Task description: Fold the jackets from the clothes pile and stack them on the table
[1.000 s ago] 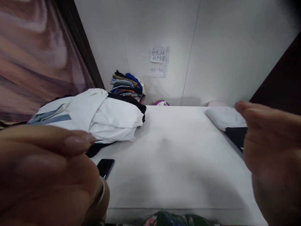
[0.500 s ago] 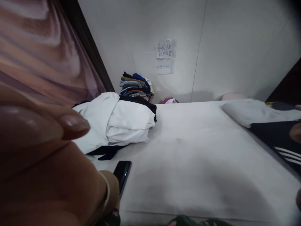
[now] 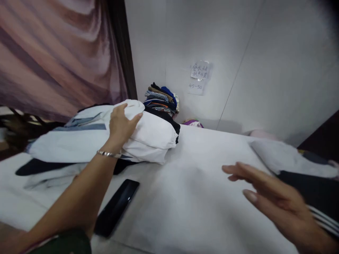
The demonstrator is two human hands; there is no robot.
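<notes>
My left hand (image 3: 120,123), with a silver bracelet at its wrist, rests on the upper fold of a white garment (image 3: 153,132). Its thumb is spread from the fingers, which are partly hidden on the far side. This garment, with grey-blue patches, lies on top of a heap with dark clothing under it. Over the right part of the table, my right hand (image 3: 278,201) hovers with fingers stretched and thumb apart, holding nothing. Beyond it lies a black garment with white stripes (image 3: 320,218).
A black phone (image 3: 116,208) lies on the white tabletop (image 3: 190,197) beside my left forearm. Folded clothes form a stack (image 3: 160,98) by the wall, with a purple-and-white item (image 3: 193,122) nearby. Pale grey cloth (image 3: 286,155) lies right. A pink curtain (image 3: 60,53) hangs left.
My left hand has gone from close before the camera to the white garment. My right hand has come in from the right edge, away from the striped garment. The view has shifted left.
</notes>
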